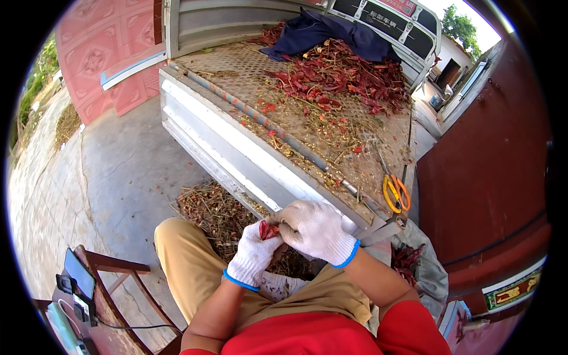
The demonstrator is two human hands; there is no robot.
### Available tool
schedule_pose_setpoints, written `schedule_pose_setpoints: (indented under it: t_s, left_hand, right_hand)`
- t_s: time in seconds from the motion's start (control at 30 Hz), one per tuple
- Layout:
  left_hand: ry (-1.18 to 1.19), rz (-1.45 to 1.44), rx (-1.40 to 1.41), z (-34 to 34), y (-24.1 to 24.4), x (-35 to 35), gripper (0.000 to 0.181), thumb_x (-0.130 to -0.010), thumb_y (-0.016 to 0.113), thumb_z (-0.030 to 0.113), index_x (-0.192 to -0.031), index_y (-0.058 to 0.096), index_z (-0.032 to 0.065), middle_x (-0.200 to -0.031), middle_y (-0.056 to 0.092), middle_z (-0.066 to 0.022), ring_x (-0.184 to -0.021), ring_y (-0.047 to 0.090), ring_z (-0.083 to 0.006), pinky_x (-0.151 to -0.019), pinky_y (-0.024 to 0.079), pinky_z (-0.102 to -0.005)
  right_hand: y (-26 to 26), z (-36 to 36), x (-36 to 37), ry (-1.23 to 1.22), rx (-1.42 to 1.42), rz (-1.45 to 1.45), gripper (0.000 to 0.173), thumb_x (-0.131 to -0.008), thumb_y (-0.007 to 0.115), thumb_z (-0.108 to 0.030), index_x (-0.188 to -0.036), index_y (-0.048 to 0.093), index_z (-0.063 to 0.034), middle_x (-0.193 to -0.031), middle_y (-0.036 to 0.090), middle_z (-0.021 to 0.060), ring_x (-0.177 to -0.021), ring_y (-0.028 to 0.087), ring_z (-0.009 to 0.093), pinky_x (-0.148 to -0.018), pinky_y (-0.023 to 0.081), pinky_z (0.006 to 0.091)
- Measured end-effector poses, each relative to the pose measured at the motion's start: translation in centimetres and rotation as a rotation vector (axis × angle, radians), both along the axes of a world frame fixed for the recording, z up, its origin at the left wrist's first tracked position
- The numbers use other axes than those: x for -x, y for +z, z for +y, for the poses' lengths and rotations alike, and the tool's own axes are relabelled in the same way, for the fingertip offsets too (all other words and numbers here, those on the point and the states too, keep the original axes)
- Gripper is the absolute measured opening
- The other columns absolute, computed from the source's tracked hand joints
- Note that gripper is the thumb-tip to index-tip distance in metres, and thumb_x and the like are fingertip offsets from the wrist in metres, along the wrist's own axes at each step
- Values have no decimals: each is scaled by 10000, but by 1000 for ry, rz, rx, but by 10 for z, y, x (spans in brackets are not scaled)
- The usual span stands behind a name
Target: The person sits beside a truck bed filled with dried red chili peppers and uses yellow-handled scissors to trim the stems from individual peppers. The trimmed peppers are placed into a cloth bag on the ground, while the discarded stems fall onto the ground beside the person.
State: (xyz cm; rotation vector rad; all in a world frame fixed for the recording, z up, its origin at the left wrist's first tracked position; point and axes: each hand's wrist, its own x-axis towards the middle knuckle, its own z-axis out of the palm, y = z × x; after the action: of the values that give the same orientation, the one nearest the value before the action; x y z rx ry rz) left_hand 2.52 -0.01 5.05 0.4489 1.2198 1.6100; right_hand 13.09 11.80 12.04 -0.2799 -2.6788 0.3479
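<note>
My left hand [256,253], in a white knit glove with a blue cuff, is closed on a dried red chili pepper [268,230] above my lap. Against it, my right hand [313,230], gloved the same way, has its fingers bent at the pepper's end; what lies between those fingertips is hidden. Both hands are just in front of the lowered tailgate [230,144] of a truck. On the truck bed lies a heap of dried red chilies [346,84], partly under a dark blue cloth [328,33]. Scissors with orange and yellow handles [396,193] rest at the bed's right corner.
Stems and debris [217,217] are piled on the ground below the tailgate. A grey sack [426,270] with red chilies stands at my right, near a dark red door [483,168]. At my left, a wooden chair [111,306] bears a phone [80,273] and a cable.
</note>
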Motion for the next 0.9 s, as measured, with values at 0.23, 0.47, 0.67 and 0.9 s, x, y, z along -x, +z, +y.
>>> schedule_pose_setpoints:
  t_s: [0.23,0.47,0.67,0.9]
  left_hand:
    - [-23,-97,-130,0,-5,0,117,-883,658,-28,-979,695,28,-698,605,-4,-518,524,-92,-460,385,-237]
    - [-24,-85,-81,-1,-2,2,115,-851,688,5,-964,674,25,-688,612,-7,-531,544,-91,-461,394,-234]
    - [-74,-123,-18,2,4,7,169,-858,711,87,-1015,670,38,-702,639,-18,-533,554,-86,-459,394,-229]
    - [-158,-132,-39,0,12,10,162,-871,718,135,-994,663,44,-735,663,-41,-525,555,-84,-450,398,-218]
  right_hand:
    - [-40,7,-7,-206,1353,150,139,-936,633,-118,-998,710,-21,-868,717,64,-735,697,187,-609,561,297]
    - [-46,1,5,-419,2021,345,177,-984,650,-174,-1042,692,-12,-927,724,72,-669,637,112,-528,522,213]
    - [-40,18,-6,-215,1831,315,179,-980,630,-104,-1096,658,28,-1044,725,136,-703,663,133,-575,549,217]
    - [-36,25,-9,-182,1645,-8,184,-916,629,-105,-1038,662,28,-1027,703,129,-741,688,170,-683,577,295]
